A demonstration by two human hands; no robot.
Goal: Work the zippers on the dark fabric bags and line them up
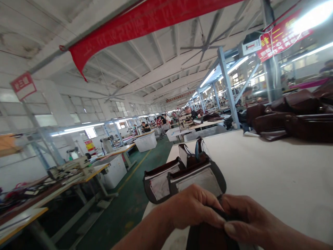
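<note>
Both my left hand (196, 206) and my right hand (246, 217) are closed on the upper edge of a dark brown bag piece (210, 238), thumbs nearly meeting. Its lower part runs out of the frame, and my fingers cover much of the gripped edge. Just beyond my hands, two bag pieces stand on the white table: a nearer one (201, 178) with a pale panel and dark rim, and a similar one (160, 184) to its left. Behind them, more narrow bag parts (200, 149) stand upright.
A heap of dark brown leather bags (293, 116) lies at the right on the white table (260, 166). Left of the table runs a green aisle (135, 184). Across it stand a sewing machine (75, 168) and white bins (145, 141). Several people work farther back.
</note>
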